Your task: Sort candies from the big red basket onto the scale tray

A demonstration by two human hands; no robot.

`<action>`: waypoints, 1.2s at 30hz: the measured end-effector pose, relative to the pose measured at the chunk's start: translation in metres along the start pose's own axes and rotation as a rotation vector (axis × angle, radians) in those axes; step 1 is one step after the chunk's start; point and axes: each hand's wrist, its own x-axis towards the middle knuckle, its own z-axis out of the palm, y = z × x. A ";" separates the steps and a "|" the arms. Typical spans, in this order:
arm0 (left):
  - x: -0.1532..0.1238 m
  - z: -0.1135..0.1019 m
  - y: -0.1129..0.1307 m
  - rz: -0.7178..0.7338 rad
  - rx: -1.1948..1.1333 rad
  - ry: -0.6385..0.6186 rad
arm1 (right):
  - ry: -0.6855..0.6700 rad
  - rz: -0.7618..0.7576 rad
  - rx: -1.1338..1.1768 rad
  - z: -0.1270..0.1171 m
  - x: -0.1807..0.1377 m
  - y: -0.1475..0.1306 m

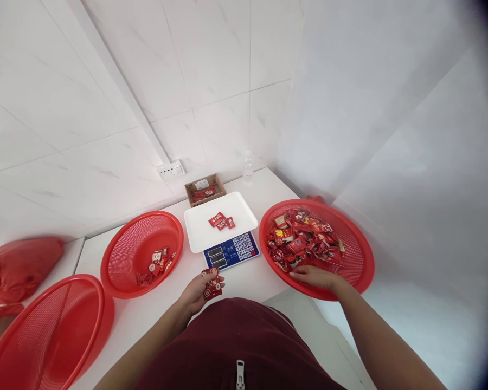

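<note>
My left hand (196, 293) is closed around a red patterned packet (212, 283), just in front of the scale. My right hand (315, 277) reaches over the near rim of the right red basket (360, 271), its fingers stretched toward a heap of small red packets (305, 238). Those fingertips touch the near edge of the heap, and their undersides are hidden. Between the hands stands a digital scale (231, 251) with a blue keypad panel. A few red packets (222, 220) lie on its white tray (199, 235).
Another red basket (117, 254) on the left holds several packets. An emptier-looking red basket (81, 346) stands nearer, beside a red plastic bag (28, 262). Behind the scale are a cardboard box (191, 189) with red packets and a clear bottle (248, 169). Walls border the table.
</note>
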 end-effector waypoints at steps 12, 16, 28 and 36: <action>0.004 -0.018 0.001 -0.001 -0.043 -0.001 | 0.019 -0.095 0.239 0.002 -0.006 -0.016; 0.002 -0.028 0.001 0.005 -0.087 0.013 | 0.275 -0.032 0.199 -0.006 0.008 -0.015; -0.017 -0.084 -0.018 -0.017 -0.242 0.090 | 0.374 -0.182 0.165 0.015 0.097 -0.167; -0.029 -0.115 -0.003 -0.005 -0.251 0.094 | 0.361 -0.165 0.354 0.047 0.140 -0.215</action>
